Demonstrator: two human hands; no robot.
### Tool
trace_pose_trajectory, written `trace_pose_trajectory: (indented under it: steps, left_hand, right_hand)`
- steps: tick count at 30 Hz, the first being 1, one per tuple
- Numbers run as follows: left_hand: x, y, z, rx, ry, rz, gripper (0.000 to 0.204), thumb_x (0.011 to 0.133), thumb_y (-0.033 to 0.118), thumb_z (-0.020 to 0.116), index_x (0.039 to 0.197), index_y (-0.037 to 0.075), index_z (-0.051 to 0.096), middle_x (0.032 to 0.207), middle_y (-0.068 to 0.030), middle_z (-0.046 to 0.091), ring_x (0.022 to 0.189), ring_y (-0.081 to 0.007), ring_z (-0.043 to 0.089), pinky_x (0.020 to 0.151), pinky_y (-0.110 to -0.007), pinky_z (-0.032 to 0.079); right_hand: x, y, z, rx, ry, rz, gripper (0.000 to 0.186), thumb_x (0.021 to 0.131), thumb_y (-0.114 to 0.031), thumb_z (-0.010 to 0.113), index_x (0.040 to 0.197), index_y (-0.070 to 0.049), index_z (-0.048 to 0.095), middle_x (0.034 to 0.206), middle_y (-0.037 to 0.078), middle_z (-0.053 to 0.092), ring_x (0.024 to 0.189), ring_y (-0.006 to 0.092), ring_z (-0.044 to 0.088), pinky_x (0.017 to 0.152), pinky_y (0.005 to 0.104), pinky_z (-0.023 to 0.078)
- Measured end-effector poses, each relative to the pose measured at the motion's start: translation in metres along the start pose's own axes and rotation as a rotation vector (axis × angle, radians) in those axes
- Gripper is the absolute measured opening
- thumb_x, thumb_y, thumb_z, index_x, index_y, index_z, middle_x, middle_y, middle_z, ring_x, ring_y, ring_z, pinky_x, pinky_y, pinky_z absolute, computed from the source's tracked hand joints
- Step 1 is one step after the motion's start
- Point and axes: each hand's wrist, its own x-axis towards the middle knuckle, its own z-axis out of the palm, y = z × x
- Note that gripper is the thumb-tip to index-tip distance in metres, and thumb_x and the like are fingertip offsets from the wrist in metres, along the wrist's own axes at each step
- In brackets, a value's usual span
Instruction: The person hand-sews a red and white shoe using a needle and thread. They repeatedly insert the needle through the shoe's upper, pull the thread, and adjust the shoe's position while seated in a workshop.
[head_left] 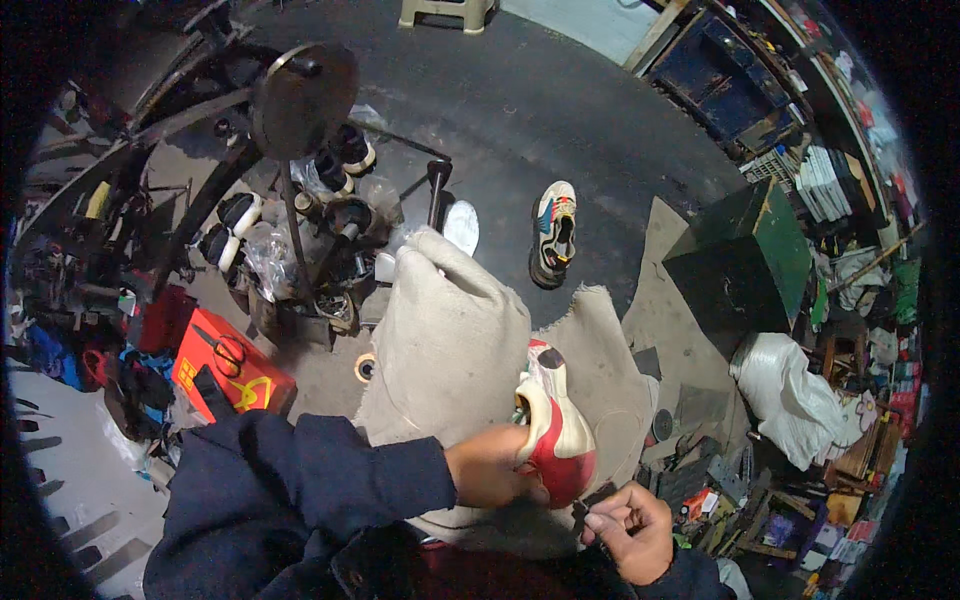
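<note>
Shoe (562,425) over cloth (450,350) — scissors (219,346) on box (264,374) leftward — second shoe (556,228) on floor (520,110) ahead

A smooth dark grey floor (500,100) stretches away to a flat pale bluish-white panel (595,24), with a beige plastic stool (445,9) at the far edge. To the right stand a dark green boxy chest (745,245) and a worn dark blue cabinet (722,78), under uneven light that leaves the corners dim.

Yellow marks (252,392) on the red box (270,376) beside me — and I can't read them, nor anything else!
</note>
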Motion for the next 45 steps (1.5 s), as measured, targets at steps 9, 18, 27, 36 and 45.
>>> trace_pose_trajectory:
  steps: [9,18,27,36,45]
  left_hand:
    - [0.010,0.003,-0.026,-0.170,-0.061,-0.277,0.037,0.074,0.003,0.077,0.109,0.002,0.065,0.103,-0.0184,0.071,0.100,-0.0298,0.067,0.090,-0.040,0.050]
    - [0.014,-0.010,-0.014,-0.146,0.090,-0.090,0.036,0.078,0.006,0.077,0.112,0.003,0.064,0.108,-0.0140,0.071,0.103,-0.0255,0.066,0.095,-0.039,0.048]
    - [-0.002,-0.001,0.011,-0.288,0.201,-0.210,0.031,0.086,0.010,0.076,0.112,-0.002,0.065,0.104,-0.0076,0.072,0.097,-0.0124,0.065,0.089,-0.029,0.050]
    - [-0.017,0.003,0.027,-0.716,0.059,-0.017,0.052,0.105,0.044,0.045,0.118,-0.003,0.061,0.112,-0.0066,0.065,0.100,-0.0125,0.060,0.090,-0.030,0.047]
    - [-0.004,0.002,0.018,0.345,0.165,0.084,0.012,0.089,0.006,0.058,0.097,0.000,0.065,0.094,-0.0109,0.067,0.087,-0.0214,0.064,0.081,-0.035,0.050]
  right_hand:
    - [0.031,-0.030,0.018,-0.221,0.029,-0.024,0.010,0.091,-0.003,0.070,0.093,-0.002,0.060,0.082,0.006,0.069,0.069,0.0076,0.061,0.064,0.0226,0.048]
    - [0.045,-0.027,0.005,-0.136,0.068,-0.009,0.010,0.086,0.005,0.070,0.087,0.000,0.061,0.068,0.004,0.068,0.060,0.0041,0.060,0.057,0.0209,0.047]
    - [0.019,-0.012,-0.007,-0.135,0.007,-0.118,0.014,0.091,0.000,0.068,0.092,0.002,0.054,0.080,0.012,0.068,0.068,0.0145,0.067,0.063,0.0265,0.054]
    - [-0.009,0.002,-0.034,-0.061,0.052,-0.230,0.012,0.090,0.001,0.068,0.095,0.003,0.058,0.083,0.011,0.069,0.073,0.0142,0.068,0.066,0.0270,0.055]
    - [-0.006,0.023,-0.049,-0.023,0.038,-0.269,0.013,0.090,0.000,0.069,0.097,0.003,0.058,0.085,0.011,0.069,0.074,0.0150,0.069,0.067,0.0267,0.056]
